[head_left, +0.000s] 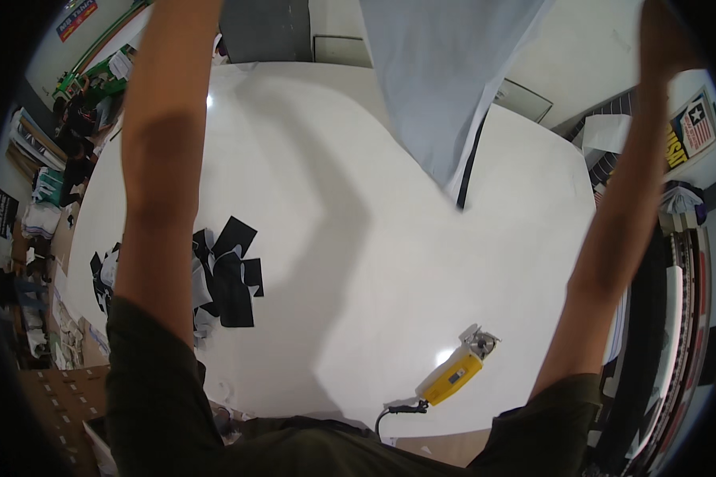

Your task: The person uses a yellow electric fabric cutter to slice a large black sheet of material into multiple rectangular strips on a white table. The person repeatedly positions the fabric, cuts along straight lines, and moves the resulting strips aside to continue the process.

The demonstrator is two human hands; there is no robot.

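A light grey piece of fabric (453, 87) hangs from the top edge of the view, its lower corner tapering to a point over the white table. A dark strip shows along its right side. Both my arms are raised and stretched forward, one on either side of the cloth. My left hand lies beyond the upper edge; only the forearm shows. At the upper right, my right hand (670, 44) is dim and partly cut off, so its fingers and any grip are hidden. Where the cloth is held cannot be seen.
On the white table (422, 270) a yellow handheld rotary cutter (453, 378) with a black cord lies near the front edge. Black and grey fabric pieces (231, 278) are piled at the left. Shelves and rolls (680, 278) line the right side. People (75, 131) are at the far left.
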